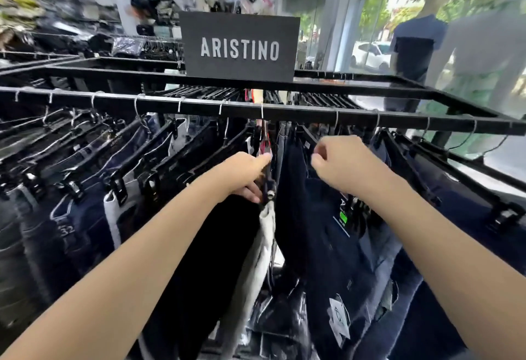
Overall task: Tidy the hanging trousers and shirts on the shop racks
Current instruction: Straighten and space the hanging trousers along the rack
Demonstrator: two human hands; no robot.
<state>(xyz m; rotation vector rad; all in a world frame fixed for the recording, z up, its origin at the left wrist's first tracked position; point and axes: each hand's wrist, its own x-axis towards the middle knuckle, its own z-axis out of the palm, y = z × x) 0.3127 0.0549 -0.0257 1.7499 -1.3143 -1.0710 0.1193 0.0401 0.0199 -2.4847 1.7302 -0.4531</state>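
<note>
Dark jeans and trousers hang on black clip hangers from the front rail (299,116) of a black rack. My left hand (244,176) grips the hanger and waistband of a black pair of trousers (222,246) near the rail's middle, thumb on top and fingers curled beneath. My right hand (338,157) is just to the right, fingers curled at the top of a navy pair of trousers (310,217) with a green tag (343,219); whether it holds that hanger is hidden. A gap opens between the two garments.
A black ARISTINO sign (239,46) stands on the rack's back bar. Jeans (85,217) crowd the rail to the left, more navy trousers (455,217) to the right. Two dressed mannequins (415,46) stand at the window behind. Shelves of bags line the far wall.
</note>
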